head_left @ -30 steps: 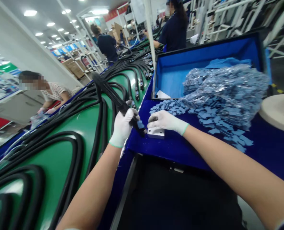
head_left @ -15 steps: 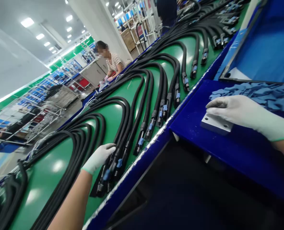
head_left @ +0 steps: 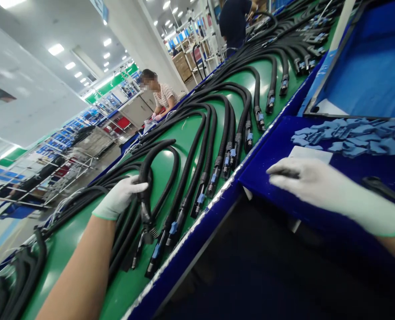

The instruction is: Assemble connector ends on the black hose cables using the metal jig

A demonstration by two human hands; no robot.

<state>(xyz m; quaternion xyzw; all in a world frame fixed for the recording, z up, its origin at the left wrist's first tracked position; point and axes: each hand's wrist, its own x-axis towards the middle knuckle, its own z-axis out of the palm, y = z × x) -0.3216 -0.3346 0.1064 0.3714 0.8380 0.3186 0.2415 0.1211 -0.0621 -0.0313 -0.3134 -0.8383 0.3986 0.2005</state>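
Observation:
My left hand (head_left: 119, 198), in a white glove, is closed around a black hose (head_left: 147, 166) near its connector end (head_left: 147, 229). The held hose bends over and is raised above the other black hoses on the green bench. My right hand (head_left: 300, 178), also gloved, hovers over the blue side shelf with fingers curled together. A dark patch shows between its thumb and fingers; what it is, I cannot make out. Behind that hand lies a pale metal block (head_left: 312, 154), partly covered by it. Blue clip-like pieces (head_left: 360, 135) are heaped beyond the block.
Many hoses run along the green bench (head_left: 194, 129), several with blue pieces on their ends. A blue bench edge (head_left: 197, 240) with worn silver trim separates bench and shelf (head_left: 262, 160). A framed blue panel (head_left: 367, 62) stands behind. Two people are across the bench.
My left hand has lifted one hose end from the row and moved left. My right hand has come off the metal block's near side and moved lower and slightly left.

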